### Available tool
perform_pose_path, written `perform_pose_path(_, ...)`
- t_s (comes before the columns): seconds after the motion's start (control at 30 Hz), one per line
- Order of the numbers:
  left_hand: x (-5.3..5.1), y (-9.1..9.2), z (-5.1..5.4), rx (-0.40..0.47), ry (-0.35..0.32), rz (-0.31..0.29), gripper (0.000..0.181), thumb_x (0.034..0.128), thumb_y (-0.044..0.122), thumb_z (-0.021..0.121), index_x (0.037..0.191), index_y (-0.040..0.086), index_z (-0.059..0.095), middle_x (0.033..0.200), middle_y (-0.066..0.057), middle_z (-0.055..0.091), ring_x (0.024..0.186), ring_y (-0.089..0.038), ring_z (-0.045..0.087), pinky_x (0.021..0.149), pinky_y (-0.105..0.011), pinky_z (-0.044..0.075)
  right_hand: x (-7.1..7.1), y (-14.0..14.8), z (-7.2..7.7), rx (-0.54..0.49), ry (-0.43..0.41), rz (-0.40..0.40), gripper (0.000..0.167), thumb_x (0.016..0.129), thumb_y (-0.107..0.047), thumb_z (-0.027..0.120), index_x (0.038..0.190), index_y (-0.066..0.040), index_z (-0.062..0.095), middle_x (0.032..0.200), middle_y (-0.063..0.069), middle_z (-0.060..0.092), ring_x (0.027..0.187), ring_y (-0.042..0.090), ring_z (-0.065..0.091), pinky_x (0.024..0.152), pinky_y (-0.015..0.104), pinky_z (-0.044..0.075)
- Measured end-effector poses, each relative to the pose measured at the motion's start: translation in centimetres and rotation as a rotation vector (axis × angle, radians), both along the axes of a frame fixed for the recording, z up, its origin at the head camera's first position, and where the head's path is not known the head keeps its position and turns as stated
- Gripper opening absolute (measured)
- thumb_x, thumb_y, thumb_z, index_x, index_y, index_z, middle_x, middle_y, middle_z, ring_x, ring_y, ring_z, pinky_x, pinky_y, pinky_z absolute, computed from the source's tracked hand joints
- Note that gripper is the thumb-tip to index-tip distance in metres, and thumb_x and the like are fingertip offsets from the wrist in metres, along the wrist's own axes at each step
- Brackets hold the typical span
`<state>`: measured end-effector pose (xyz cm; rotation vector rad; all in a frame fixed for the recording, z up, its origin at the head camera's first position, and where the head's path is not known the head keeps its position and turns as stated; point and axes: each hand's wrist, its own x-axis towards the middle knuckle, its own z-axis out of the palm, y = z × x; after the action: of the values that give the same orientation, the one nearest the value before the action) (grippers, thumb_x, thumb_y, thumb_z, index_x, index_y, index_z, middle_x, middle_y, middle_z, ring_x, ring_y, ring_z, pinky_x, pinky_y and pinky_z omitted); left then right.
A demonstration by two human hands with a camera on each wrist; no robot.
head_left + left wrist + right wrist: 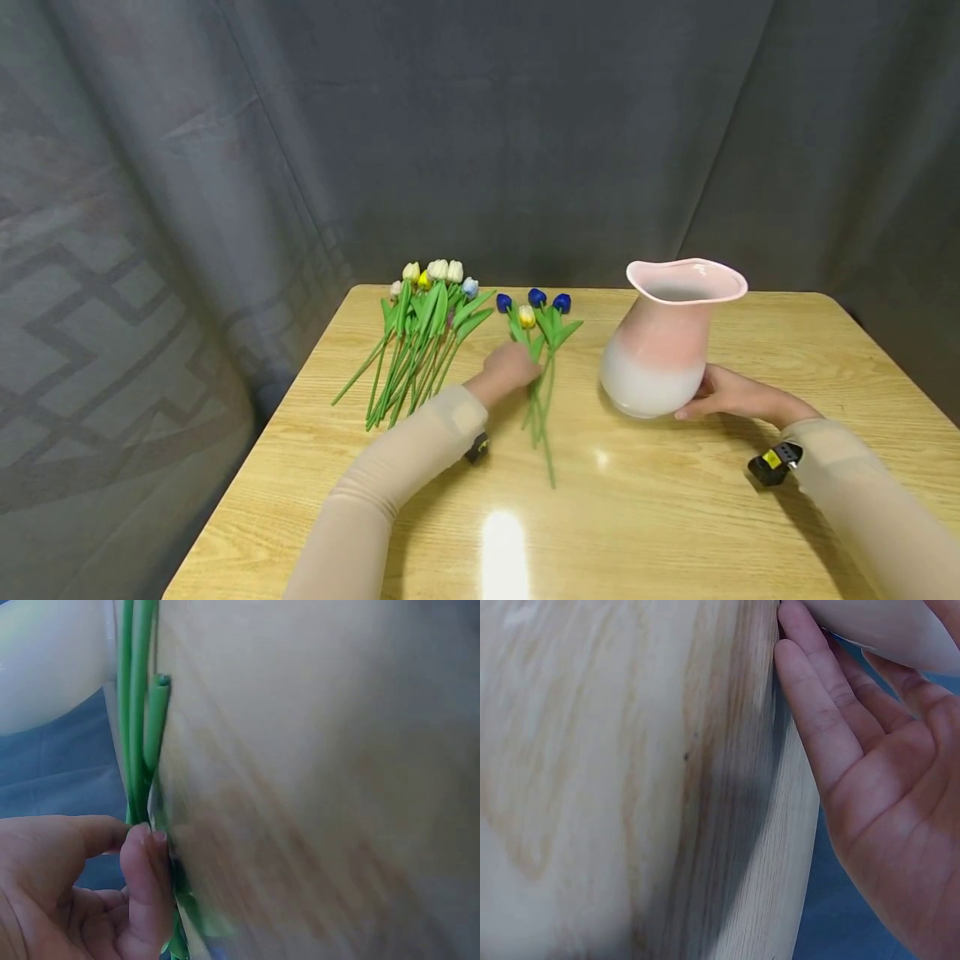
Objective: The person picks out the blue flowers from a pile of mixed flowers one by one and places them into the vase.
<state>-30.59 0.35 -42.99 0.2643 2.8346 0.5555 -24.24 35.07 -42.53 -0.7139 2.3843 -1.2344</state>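
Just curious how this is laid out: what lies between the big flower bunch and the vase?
The head view shows a smaller group of flowers there, three blue and one yellowish, and the left hand at their stems.

Dark grey curtain (495,150) behind light wood table (637,517); white glare (504,554) on table; geometric pattern (71,333), curtain's left.

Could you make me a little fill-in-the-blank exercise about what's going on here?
1. The left hand is pinching green ____.
2. The vase fades from pink above to ____ below.
3. On the table, you can count ____ dark blue tulips.

Missing words: stems; white; three.
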Motion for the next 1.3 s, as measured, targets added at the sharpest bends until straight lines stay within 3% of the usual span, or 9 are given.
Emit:
perform_pose_path(0.2, -0.2, -0.3, 0.5, 0.081, -0.011, -0.017, 0.021, 0.0861, 0.013, 0.063, 0.066, 0.007, 0.062, 0.053, -0.002, 0.059, 0.045, -0.014, 0.055, 0.046, -0.022, 0.045, 0.0, 0.0, 0.0, 0.012, 0.000, -0.006, 0.067, 0.085, -0.007, 0.072, 0.137, 0.008, 0.033, 0.118, -0.016, 0.058, 0.104, 0.000, 0.060, 0.086, 0.022, 0.052)
perform_pose_path(0.33, -0.5, -0.7, 1.1, 0.165, -0.009, -0.004, 0.024, 0.0930, 0.017, 0.060, 0.073, 0.005, 0.063, 0.054, -0.002, 0.061, 0.048, -0.014, 0.060, 0.049, -0.020, 0.047, 0.1, 0.0, 0.0, 0.023, -0.007, -0.019, 0.066, 0.085, -0.008, 0.072, 0.137, 0.007, 0.034, 0.120, -0.008, 0.059, 0.104, 0.000, 0.060, 0.086, 0.021, 0.051)
perform_pose_path(0.47, -0.8, -1.6, 3.0, 0.256, 0.032, 0.006, 0.031, 0.0983, 0.025, 0.056, 0.079, 0.003, 0.065, 0.056, -0.004, 0.064, 0.055, -0.020, 0.067, 0.047, -0.020, 0.045, 0.2, 0.0, -0.1, 0.023, -0.011, -0.022, 0.067, 0.085, -0.008, 0.073, 0.137, 0.007, 0.035, 0.123, -0.002, 0.059, 0.105, 0.000, 0.060, 0.087, 0.021, 0.051)
perform_pose_path(0.53, -0.9, -2.4, 4.7, 0.299, 0.095, 0.021, 0.030, 0.0994, 0.025, 0.055, 0.082, 0.002, 0.064, 0.061, -0.007, 0.066, 0.060, -0.023, 0.070, 0.047, -0.021, 0.046, 0.1, 0.0, -0.2, 0.015, -0.011, -0.018, 0.067, 0.084, -0.008, 0.073, 0.137, 0.007, 0.035, 0.123, -0.003, 0.058, 0.106, 0.000, 0.060, 0.088, 0.021, 0.050)
perform_pose_path(0.63, -1.0, -4.1, 7.3, 0.306, 0.288, 0.061, 0.024, 0.0994, 0.023, 0.055, 0.089, 0.002, 0.059, 0.070, -0.010, 0.068, 0.062, -0.024, 0.070, 0.048, -0.024, 0.048, 0.0, 0.0, -0.2, 0.010, -0.011, -0.010, 0.068, 0.085, -0.008, 0.073, 0.138, 0.006, 0.034, 0.122, -0.011, 0.058, 0.107, -0.001, 0.059, 0.089, 0.020, 0.050)
perform_pose_path(0.77, -1.4, -6.7, 10.0, 0.192, 0.589, 0.142, 0.023, 0.1001, 0.025, 0.054, 0.103, 0.002, 0.053, 0.078, -0.014, 0.068, 0.062, -0.025, 0.067, 0.049, -0.033, 0.051, -0.1, 0.1, -0.1, 0.003, -0.010, -0.006, 0.067, 0.085, -0.007, 0.073, 0.138, 0.005, 0.034, 0.123, -0.009, 0.058, 0.107, 0.000, 0.059, 0.089, 0.022, 0.050)
perform_pose_path(0.87, -1.8, -8.8, 11.3, 0.124, 0.693, 0.220, 0.027, 0.1003, 0.026, 0.053, 0.109, 0.001, 0.053, 0.082, -0.018, 0.069, 0.066, -0.031, 0.069, 0.052, -0.040, 0.054, -0.1, 0.1, -0.1, 0.012, -0.015, -0.020, 0.068, 0.084, -0.009, 0.074, 0.138, 0.005, 0.034, 0.128, 0.006, 0.057, 0.108, 0.001, 0.059, 0.089, 0.022, 0.050)
perform_pose_path(1.07, -2.3, -12.0, 11.3, -0.010, 0.638, 0.327, 0.030, 0.0984, 0.029, 0.057, 0.109, 0.001, 0.059, 0.090, -0.020, 0.070, 0.077, -0.038, 0.069, 0.063, -0.048, 0.056, 0.0, -0.1, -0.1, 0.040, -0.027, -0.053, 0.071, 0.084, -0.013, 0.075, 0.139, 0.003, 0.034, 0.133, 0.025, 0.050, 0.107, -0.001, 0.058, 0.090, 0.020, 0.048)
perform_pose_path(1.3, -3.0, -14.0, 8.7, -0.126, 0.516, 0.331, 0.027, 0.0971, 0.020, 0.057, 0.101, -0.004, 0.066, 0.090, -0.023, 0.070, 0.077, -0.036, 0.070, 0.060, -0.046, 0.057, -0.1, -0.1, -0.1, 0.045, -0.009, -0.047, 0.070, 0.084, -0.012, 0.075, 0.139, 0.004, 0.034, 0.133, 0.025, 0.051, 0.107, -0.002, 0.058, 0.089, 0.020, 0.049)
